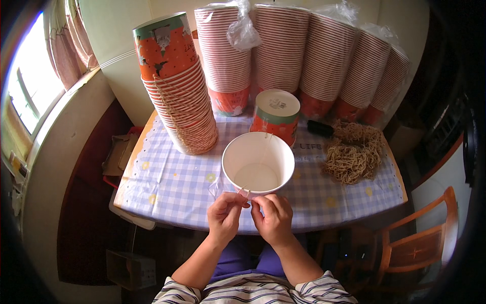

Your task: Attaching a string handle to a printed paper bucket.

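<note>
A white-lined paper bucket (pixel 234 164) stands open side up near the front edge of the table, tilted slightly toward me. A thin tan cord (pixel 245 191) passes at its near rim, and another bit of cord shows at the far rim. My left hand (pixel 225 215) pinches cord just below the near rim. Close beside it, my right hand (pixel 274 218) pinches there too, its fingertips almost meeting the left ones. Exactly how the cord runs between the fingers is hidden. Right behind, an orange bucket with a green band (pixel 276 121) sits upside down.
At the left rises a tall stack of nested orange buckets (pixel 179 109) with cords hanging down its side. Several plastic-wrapped bucket stacks (pixel 281 48) line the back. A tangled heap of tan cords (pixel 354 154) lies right, by a black object (pixel 320 128). A wooden chair (pixel 417 243) stands lower right.
</note>
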`<action>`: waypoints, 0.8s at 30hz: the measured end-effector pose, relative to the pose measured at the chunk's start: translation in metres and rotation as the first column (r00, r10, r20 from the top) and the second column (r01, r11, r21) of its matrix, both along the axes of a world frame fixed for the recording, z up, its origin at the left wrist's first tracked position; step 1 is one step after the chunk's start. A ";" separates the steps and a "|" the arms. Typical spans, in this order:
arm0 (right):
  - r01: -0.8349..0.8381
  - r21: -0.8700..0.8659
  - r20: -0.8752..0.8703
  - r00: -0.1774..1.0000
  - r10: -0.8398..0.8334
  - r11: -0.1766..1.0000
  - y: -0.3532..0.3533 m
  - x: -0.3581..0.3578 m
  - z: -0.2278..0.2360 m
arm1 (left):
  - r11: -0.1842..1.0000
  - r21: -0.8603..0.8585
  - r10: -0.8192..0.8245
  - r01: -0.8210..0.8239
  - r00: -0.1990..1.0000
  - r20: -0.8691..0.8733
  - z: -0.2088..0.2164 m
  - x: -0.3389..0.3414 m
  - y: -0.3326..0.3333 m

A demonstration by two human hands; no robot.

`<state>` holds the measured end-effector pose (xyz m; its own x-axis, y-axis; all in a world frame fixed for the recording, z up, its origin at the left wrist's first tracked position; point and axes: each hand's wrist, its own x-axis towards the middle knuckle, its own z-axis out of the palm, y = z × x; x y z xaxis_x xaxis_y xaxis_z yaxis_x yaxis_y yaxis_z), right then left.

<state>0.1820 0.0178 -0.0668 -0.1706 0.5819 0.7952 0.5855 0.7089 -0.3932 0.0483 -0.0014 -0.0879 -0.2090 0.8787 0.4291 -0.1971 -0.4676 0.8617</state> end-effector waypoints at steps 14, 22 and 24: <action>0.007 0.032 -0.046 0.999 -0.005 0.999 0.000 -0.002 0.002 | 0.939 0.153 0.342 -0.307 0.793 -0.505 0.013 0.001 0.001; 0.014 0.036 -0.043 0.999 -0.013 0.999 0.000 -0.001 0.000 | 0.907 0.195 0.413 -0.373 0.704 -0.578 0.018 0.002 -0.001; 0.015 0.037 -0.046 0.999 -0.013 0.999 -0.001 -0.001 -0.001 | 0.906 0.193 0.411 -0.376 0.678 -0.609 0.018 0.000 -0.002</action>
